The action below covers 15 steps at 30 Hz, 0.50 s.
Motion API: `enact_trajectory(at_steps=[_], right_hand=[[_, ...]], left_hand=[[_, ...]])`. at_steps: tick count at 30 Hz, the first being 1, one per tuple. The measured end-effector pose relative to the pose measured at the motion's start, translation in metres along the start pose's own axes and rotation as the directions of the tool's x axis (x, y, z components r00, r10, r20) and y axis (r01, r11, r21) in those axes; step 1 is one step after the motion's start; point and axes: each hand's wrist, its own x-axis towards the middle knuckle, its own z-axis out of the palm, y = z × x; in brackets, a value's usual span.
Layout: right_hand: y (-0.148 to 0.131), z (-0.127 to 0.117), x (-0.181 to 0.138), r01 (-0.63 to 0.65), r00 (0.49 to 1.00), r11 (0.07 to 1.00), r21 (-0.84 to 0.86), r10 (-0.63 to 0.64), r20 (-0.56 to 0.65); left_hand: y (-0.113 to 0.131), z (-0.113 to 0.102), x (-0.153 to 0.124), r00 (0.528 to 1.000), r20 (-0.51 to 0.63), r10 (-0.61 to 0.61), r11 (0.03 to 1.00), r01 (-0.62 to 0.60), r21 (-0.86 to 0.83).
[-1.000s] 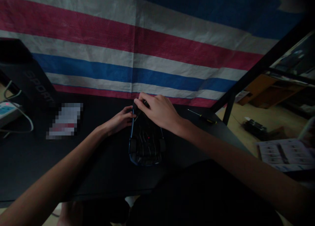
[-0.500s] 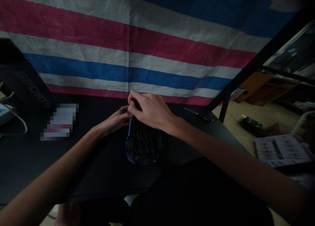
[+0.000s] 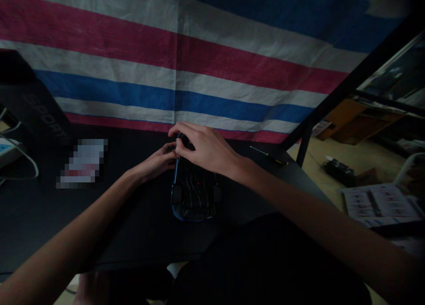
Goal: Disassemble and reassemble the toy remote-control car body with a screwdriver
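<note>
A dark toy car with blue edges (image 3: 194, 196) lies upside down on the black table (image 3: 49, 225), its underside and wheels facing up. My right hand (image 3: 204, 150) covers its far end, fingers curled round a wheel there. My left hand (image 3: 157, 161) rests against the car's far left corner, fingers bent and touching it. The light is dim, so what the fingertips pinch is hard to make out.
A small screwdriver with a yellow handle (image 3: 269, 156) lies on the table to the right. A black box (image 3: 31, 108) and a power strip with cable (image 3: 8, 148) sit at the left. A striped red, white and blue sheet (image 3: 186, 61) hangs behind. Printed sheets (image 3: 378, 205) lie on the floor right.
Both hands stay at the car's far end; the right hand's fingers have shifted slightly left over the wheel. The car has barely moved.
</note>
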Motion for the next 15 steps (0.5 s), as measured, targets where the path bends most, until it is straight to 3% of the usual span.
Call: enact_trajectory(at_steps=[6,11,15], right_hand=[[-0.0005,-0.0003,-0.0011,-0.080,0.997,0.992,-0.098,0.082,0.012],[-0.0006,0.0015,-0.0010,0.024,0.999,1.000,0.010,-0.024,0.043],[-0.0037,0.0026,-0.0004,-0.059,0.996,0.991,-0.123,0.066,0.055]], left_hand=[[0.0001,0.0010,-0.0006,1.000,-0.017,0.000,1.000,0.000,0.002],[0.0012,0.0018,-0.0009,1.000,0.007,0.017,1.000,-0.017,0.015],[0.0016,0.0016,-0.0014,1.000,0.014,0.010,0.999,-0.010,0.046]])
